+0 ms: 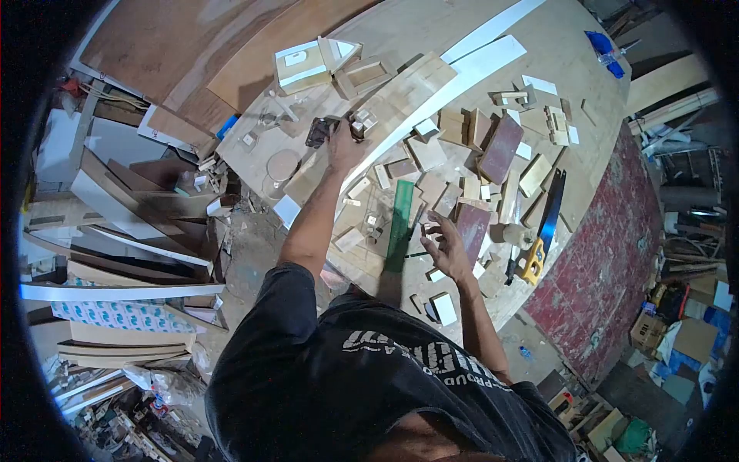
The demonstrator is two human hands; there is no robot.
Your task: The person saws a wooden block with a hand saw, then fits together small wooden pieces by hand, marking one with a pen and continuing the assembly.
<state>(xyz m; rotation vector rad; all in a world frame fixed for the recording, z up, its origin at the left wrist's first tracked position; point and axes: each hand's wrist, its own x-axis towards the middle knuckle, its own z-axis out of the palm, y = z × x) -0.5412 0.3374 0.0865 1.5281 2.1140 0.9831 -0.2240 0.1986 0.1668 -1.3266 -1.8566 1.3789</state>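
My left hand (344,148) reaches over the upper left of the worktable, its fingers closed at a dark, lumpy object (318,132). Small pale blocks (364,121) sit just right of those fingers. My right hand (449,245) is above the table's near side with curled fingers, at a small dark thing too small to name. Left of it lies a green translucent strip (400,215). Near its fingertips are wood offcuts and a reddish-brown board (472,226). A handsaw (552,219) with a yellow handle lies farther right.
The worktable (608,127) carries a long white strip (485,61), a wooden box-like piece (302,65), a round container (517,235) and a blue item (604,54). Curved panels (138,292) are stacked at left. A dusty red surface (608,269) lies beyond the right edge.
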